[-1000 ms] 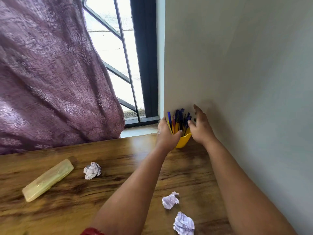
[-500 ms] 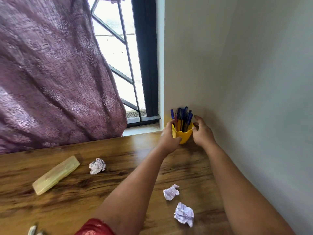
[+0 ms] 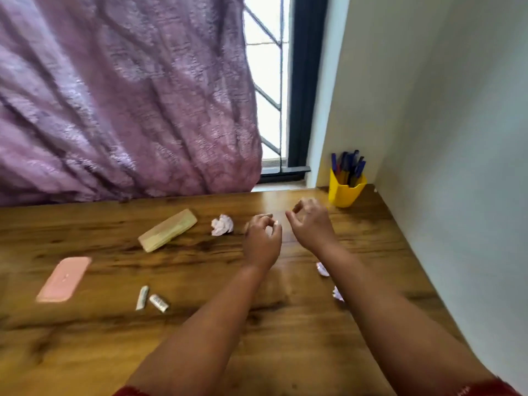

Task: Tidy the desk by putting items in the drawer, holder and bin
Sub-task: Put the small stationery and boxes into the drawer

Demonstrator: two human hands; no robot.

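Note:
A yellow holder [image 3: 344, 192] full of blue pens [image 3: 347, 165] stands in the desk's far right corner against the wall. My left hand [image 3: 261, 238] and my right hand [image 3: 310, 224] hover over the wooden desk [image 3: 257, 324], both empty with fingers loosely curled. A crumpled paper ball [image 3: 222, 224] lies just left of my left hand. Two more paper balls [image 3: 323, 269] [image 3: 337, 294] peek out beside my right forearm. A translucent yellow case [image 3: 167, 230], a pink case [image 3: 64, 279] and two small silver tubes [image 3: 142, 297] [image 3: 159, 302] lie on the left half.
A purple curtain [image 3: 123, 95] hangs behind the desk's far edge. A window with a dark frame [image 3: 303, 87] sits right of it. A pale wall [image 3: 457, 138] runs along the desk's right side.
Both hands have let go of the yellow holder and drawn back toward me over the desk. The view has tilted down, bringing the pink case and silver tubes into sight.

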